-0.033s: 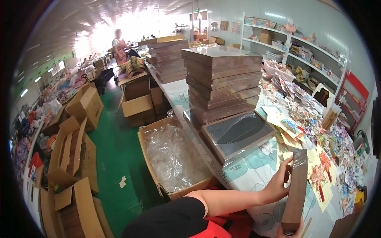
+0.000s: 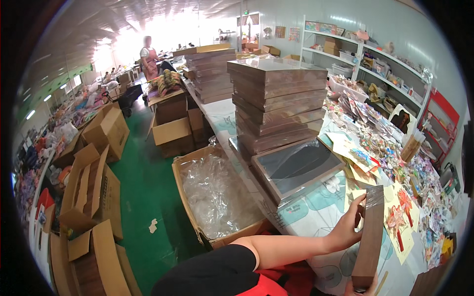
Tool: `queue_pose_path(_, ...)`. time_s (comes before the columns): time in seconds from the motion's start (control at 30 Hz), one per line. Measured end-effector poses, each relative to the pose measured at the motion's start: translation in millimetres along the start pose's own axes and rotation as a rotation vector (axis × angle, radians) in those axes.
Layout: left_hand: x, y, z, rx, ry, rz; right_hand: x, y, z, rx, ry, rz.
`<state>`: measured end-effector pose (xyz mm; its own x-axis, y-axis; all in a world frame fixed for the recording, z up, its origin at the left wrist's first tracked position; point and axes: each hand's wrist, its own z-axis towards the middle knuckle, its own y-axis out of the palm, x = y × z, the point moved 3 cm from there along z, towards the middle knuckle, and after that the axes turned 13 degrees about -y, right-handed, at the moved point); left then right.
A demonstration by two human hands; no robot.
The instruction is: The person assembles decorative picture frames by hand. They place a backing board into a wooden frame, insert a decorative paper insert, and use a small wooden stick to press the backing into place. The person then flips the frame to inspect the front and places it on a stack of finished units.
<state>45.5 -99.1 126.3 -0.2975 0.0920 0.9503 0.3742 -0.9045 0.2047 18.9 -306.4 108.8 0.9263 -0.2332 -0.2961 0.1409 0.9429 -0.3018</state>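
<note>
A brown wood-grain box frame [image 2: 370, 241] stands on its narrow side at the lower right, with shiny clear film showing near its far end. My left hand [image 2: 347, 228] has its fingers closed on the far part of this frame. At the near bottom end my right hand [image 2: 363, 288] grips it too, though most of that hand is cut off by the picture's edge or hidden. Just beyond lies a similar frame [image 2: 298, 167] with a dark panel, under clear film. Behind it rises a tall stack of film-wrapped frames [image 2: 279, 93].
A carton [image 2: 197, 237] full of clear plastic film stands left of the table. Yellow cards [image 2: 392, 241] and colourful small pieces cover the table's right side. Another frame stack [image 2: 210, 74] stands farther back. Open cartons [image 2: 111, 197] line the green floor; a person [image 2: 149, 59] stands far off.
</note>
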Motion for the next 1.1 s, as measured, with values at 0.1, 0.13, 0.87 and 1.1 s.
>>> queue_pose_path(0.1, 2.9, -0.4, 17.3, -0.047, -0.136, 0.060, 5.9, -2.9, 0.5, 0.057, -0.039, -0.072)
queue_pose_path(0.13, 5.2, -1.6, 20.3, 0.107, 0.091, 0.160, 5.9, -4.5, 1.8, 0.075, -0.053, -0.122)
queue_pose_path(0.87, -47.0, -102.9, 28.4, -0.216, -0.447, -0.674, 12.4, -63.1, 10.3, 0.583, 0.448, 0.340)
queue_pose_path(1.1, -44.4, -255.6, -86.5, 0.034, 0.076, 1.053, 32.9, -94.2, 29.6, 1.041, 0.410, 0.770)
